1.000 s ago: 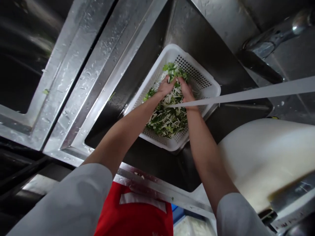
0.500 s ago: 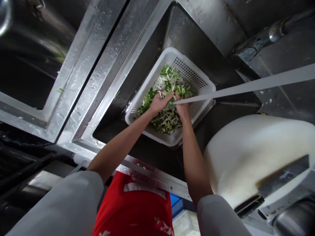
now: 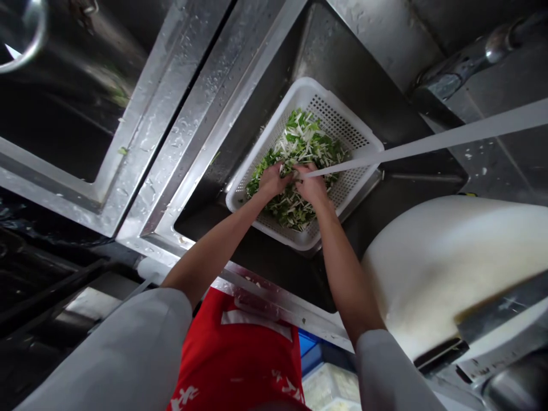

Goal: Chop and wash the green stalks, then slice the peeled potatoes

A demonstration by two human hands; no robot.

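1 head cam, facing fwd/dn into basket, fairly nr.

Both my arms reach forward and down, drawing closer together toward the hands. Light grey cloth sleeves cover the upper parts; below them, my bare left forearm slants inward to the right and my bare right forearm slants inward to the left. My bare left hand and bare right hand sit side by side, knuckles rounded, backs toward me. My fingers bend down and inward, their tips hidden, so how tightly they close I cannot tell.
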